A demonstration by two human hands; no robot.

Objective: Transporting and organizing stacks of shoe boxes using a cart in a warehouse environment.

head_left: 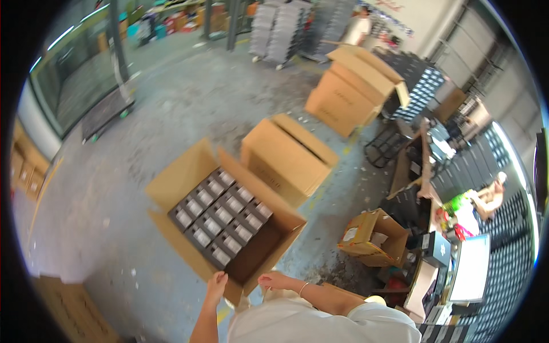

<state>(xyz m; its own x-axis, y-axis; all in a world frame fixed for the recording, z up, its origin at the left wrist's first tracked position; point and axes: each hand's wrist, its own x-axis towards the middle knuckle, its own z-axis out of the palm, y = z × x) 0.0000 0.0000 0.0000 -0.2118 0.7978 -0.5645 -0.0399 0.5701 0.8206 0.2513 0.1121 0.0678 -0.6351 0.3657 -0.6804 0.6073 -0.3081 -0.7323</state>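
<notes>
An open cardboard box [166, 226] stands on the floor right in front of me, its flaps folded outward. Inside it, small dark boxes [213, 219] with pale labels sit in tight rows, leaving a bare strip of the bottom toward the right. My left hand [215, 286] has its fingers closed on the box's near edge, by the left end of the near flap. Curled at the right part of that same flap is my right hand [276, 280], which wears a thin bracelet; its fingertips are partly hidden.
A second cardboard box [286, 154] stands just beyond, and a larger one [349, 94] farther off. To the right are a small open carton [366, 237] and a cluttered workbench with a monitor [470, 267]. A flat trolley [107, 114] is at far left. Two people are at right and back.
</notes>
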